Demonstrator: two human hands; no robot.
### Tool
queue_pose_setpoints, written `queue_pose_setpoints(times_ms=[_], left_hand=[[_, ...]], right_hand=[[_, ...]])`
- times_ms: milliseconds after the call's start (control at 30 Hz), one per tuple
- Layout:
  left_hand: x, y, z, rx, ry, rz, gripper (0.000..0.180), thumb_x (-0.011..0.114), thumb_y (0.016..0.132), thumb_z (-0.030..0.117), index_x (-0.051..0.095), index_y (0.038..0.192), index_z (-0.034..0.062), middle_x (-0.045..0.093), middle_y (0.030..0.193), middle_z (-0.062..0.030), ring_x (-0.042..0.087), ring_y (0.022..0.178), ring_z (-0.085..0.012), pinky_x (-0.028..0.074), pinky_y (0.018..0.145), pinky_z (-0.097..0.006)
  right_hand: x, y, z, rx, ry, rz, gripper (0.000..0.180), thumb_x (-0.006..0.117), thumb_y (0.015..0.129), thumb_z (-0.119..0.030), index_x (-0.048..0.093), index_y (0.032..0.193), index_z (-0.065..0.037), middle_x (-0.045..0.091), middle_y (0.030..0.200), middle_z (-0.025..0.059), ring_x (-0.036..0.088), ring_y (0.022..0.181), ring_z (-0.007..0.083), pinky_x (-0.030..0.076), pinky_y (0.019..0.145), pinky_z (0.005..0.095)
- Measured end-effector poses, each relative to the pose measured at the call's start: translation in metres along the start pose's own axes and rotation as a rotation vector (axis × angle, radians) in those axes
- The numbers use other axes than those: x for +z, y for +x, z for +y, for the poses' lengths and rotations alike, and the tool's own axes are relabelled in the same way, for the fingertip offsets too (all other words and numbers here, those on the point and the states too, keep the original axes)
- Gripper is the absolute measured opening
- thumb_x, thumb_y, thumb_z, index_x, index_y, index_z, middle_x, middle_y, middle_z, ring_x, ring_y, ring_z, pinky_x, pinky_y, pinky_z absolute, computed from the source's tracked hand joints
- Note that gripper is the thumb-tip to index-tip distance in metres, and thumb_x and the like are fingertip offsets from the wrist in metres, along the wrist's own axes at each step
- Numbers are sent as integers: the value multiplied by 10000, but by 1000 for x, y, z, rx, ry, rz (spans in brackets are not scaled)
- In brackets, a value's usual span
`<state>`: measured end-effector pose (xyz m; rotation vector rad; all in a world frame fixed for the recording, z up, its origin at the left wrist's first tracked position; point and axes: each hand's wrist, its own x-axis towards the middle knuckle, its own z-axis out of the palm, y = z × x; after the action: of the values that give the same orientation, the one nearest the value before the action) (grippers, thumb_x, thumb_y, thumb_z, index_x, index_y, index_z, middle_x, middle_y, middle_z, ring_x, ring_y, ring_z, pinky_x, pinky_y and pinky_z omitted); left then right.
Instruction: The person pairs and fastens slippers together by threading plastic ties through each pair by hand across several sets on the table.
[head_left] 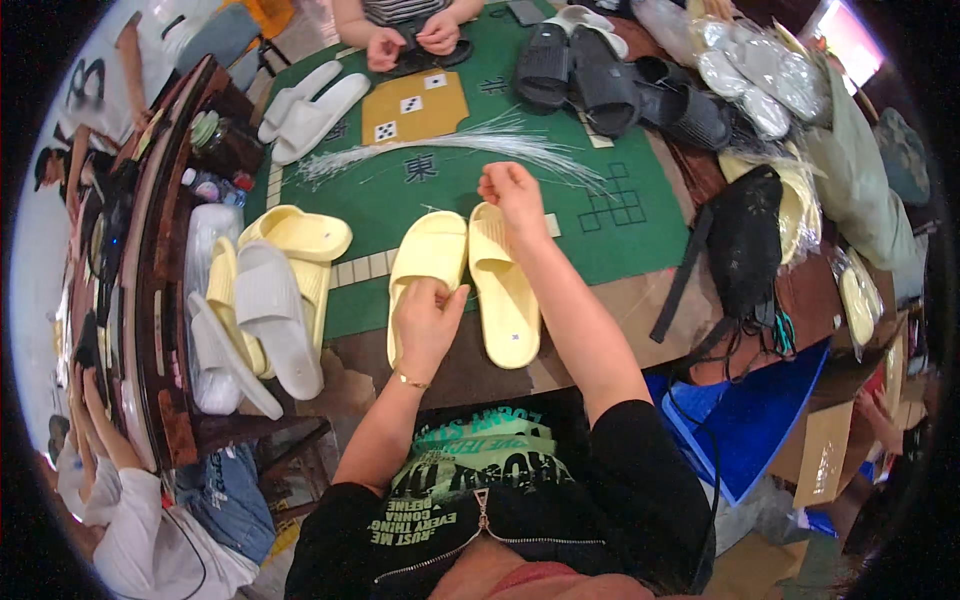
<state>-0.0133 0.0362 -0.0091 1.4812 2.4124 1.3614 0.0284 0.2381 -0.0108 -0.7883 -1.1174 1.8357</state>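
Two pale yellow slippers lie side by side in front of me, toes pointing away. On the left slipper (430, 245), my left hand (428, 325) is curled at the foot opening, its fingertips partly hidden below the strap. Above the toe end of the right slipper (508, 315), my right hand (512, 200) is closed in a pinch; anything between its fingers is too small to make out. Just beyond the slippers, a bundle of thin clear plastic strands (450, 142) is spread across the green table mat (610, 245).
Grey and yellow slippers (280, 320) are piled at the left. White slippers (315, 110) lie at the back left, by a brown card (415, 108). Black slippers (590, 80) and a black bag (735, 240) sit toward the right. Another person's hands (410, 45) work at the far edge.
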Motion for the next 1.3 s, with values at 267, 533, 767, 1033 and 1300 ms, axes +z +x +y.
queue_pose_setpoints(times_ms=[267, 533, 767, 1033, 1300], left_hand=[[9, 22, 3, -193, 257, -266, 587, 632, 747, 546, 586, 620, -26, 585, 634, -197, 578, 584, -353, 452, 545, -430], [5, 30, 24, -189, 434, -406, 702, 570, 728, 653, 629, 605, -36, 599, 592, -206, 614, 561, -341, 485, 527, -428], [-6, 38, 30, -260, 274, -433, 402, 544, 816, 358, 640, 661, 0, 613, 649, -190, 613, 600, -342, 493, 588, -431], [-102, 51, 20, -197, 302, -293, 383, 601, 762, 365, 645, 666, -4, 603, 638, -188, 608, 601, -340, 489, 572, -430], [-265, 100, -17, -294, 663, 177, 394, 631, 746, 375, 638, 694, -15, 608, 662, -214, 613, 623, -348, 489, 585, -433]], right_hand=[[-8, 2, -3, 28, 49, -13, 172, 525, 911, -198, 579, 901, -35, 586, 776, 25, 553, 677, 112, 451, 618, 236], [-47, 22, -3, 368, 684, -448, 269, 537, 904, -275, 587, 1022, -39, 609, 903, 71, 574, 857, 218, 473, 832, 375], [-74, 32, -3, 275, 927, -397, 202, 559, 873, -191, 615, 974, -25, 592, 853, 84, 511, 774, 189, 434, 708, 306], [-83, 38, 12, 296, 637, -245, 202, 562, 890, -234, 603, 1000, -70, 614, 871, 42, 569, 786, 185, 482, 708, 317], [-84, 42, 12, 306, 631, -248, 192, 525, 914, -214, 587, 1004, -56, 609, 860, 31, 573, 796, 169, 493, 713, 311]])
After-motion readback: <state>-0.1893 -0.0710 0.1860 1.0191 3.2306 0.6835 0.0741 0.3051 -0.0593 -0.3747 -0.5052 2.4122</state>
